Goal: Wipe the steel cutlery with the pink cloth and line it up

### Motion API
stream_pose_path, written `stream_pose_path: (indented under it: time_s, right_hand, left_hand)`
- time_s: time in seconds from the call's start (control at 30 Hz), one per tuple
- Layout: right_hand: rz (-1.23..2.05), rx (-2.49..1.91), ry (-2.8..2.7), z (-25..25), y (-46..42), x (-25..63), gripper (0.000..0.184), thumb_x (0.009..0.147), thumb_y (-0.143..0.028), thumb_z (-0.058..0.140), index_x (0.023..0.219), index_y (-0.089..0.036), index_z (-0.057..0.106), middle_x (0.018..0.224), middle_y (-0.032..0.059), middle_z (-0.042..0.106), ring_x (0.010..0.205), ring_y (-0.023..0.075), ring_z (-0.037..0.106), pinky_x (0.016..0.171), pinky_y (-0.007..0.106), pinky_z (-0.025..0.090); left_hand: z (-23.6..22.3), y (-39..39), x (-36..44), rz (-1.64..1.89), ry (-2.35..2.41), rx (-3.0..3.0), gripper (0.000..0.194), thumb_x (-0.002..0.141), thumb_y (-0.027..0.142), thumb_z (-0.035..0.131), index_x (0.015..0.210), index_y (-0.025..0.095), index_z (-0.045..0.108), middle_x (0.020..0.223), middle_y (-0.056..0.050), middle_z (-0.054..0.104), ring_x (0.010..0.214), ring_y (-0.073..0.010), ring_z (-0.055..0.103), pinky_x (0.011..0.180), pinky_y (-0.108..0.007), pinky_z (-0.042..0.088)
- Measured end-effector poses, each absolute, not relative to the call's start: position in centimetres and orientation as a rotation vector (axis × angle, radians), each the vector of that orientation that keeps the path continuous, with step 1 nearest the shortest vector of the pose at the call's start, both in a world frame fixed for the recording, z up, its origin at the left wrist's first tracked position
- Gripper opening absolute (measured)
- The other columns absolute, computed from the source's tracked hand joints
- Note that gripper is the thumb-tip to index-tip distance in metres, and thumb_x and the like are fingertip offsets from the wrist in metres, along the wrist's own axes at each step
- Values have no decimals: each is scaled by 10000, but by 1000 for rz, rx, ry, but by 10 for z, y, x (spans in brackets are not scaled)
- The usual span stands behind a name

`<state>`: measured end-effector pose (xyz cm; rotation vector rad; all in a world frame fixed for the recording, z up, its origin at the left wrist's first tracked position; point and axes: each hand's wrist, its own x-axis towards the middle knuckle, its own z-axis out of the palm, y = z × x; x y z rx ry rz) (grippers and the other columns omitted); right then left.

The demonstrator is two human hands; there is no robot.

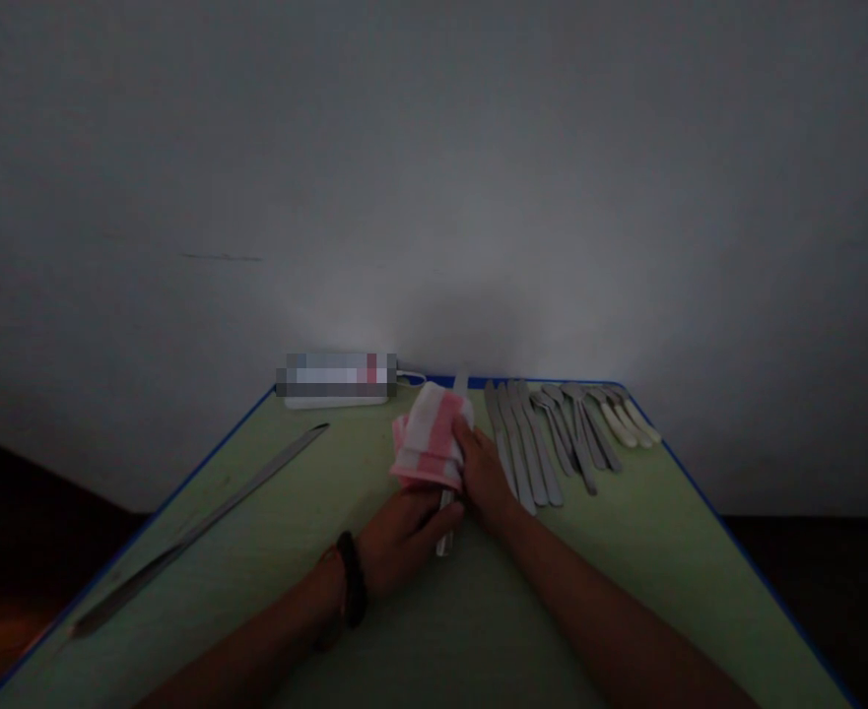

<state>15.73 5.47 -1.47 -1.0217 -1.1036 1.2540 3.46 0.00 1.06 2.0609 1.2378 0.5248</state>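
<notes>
My left hand (408, 537), with a dark bracelet at the wrist, is closed around the handle of a metal table knife (444, 540). The handle end sticks out below my fingers, and the flat blade tip shows above the cloth. A pink-and-white striped cloth (430, 438) is folded over the knife's middle, hiding most of the blade. My right hand (484, 475) grips the cloth from the right side, thumb on top. Just right of that hand, several table knives (526, 443) lie side by side on the table.
Beyond the knives lie several metal spoons and forks (577, 433), then several pale-handled utensils (622, 418). A long slim metal utensil (233, 502) slants along the left of the green table (315, 655). A white device (336, 401) with a cable stands against the wall (434, 177).
</notes>
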Motion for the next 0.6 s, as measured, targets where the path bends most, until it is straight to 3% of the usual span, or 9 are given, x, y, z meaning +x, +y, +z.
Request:
stream_pose_path:
  time_s: [0.37, 0.6]
  right_hand:
    - [1283, -1017, -1072, -8, 51, 157, 471, 808, -609, 431, 808, -171, 606, 724, 9, 605, 670, 141, 509, 643, 257, 398]
    - [1248, -854, -868, 17, 68, 174, 406, 748, -583, 539, 767, -180, 589, 693, -11, 578, 629, 126, 500, 573, 241, 401]
  left_hand:
    - [6, 3, 28, 482, 1072, 1930, 360, 930, 412, 282, 763, 184, 506, 608, 17, 525, 572, -129, 492, 600, -238, 408]
    - [12, 1, 29, 531, 1143, 1805, 390, 922, 497, 279, 789, 188, 475, 655, 34, 460, 586, -121, 417, 560, -235, 355]
